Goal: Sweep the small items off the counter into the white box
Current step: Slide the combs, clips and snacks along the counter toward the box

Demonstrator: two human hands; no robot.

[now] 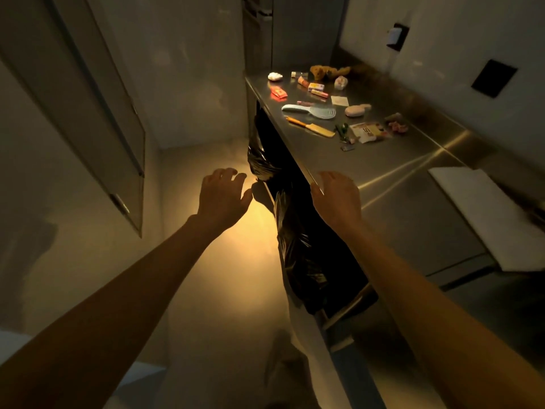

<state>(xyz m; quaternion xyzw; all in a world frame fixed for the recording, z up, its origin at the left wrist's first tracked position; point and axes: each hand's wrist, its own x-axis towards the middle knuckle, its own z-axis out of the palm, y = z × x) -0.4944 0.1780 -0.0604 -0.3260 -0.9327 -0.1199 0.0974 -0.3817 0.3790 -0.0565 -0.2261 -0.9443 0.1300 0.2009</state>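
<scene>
Counter [392, 163] edge under right hand [336, 199].

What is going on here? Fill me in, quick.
A person stands at a steel counter with both arms stretched forward and holds nothing. The left hand hangs open over the floor; the right hand is open at the counter's near edge. Farther along the counter lie small items, none touched: a light blue brush, a yellow comb, a red packet and others. A black bag hangs below the edge. A white box-like thing sits at right. No sweeping has begun.
</scene>
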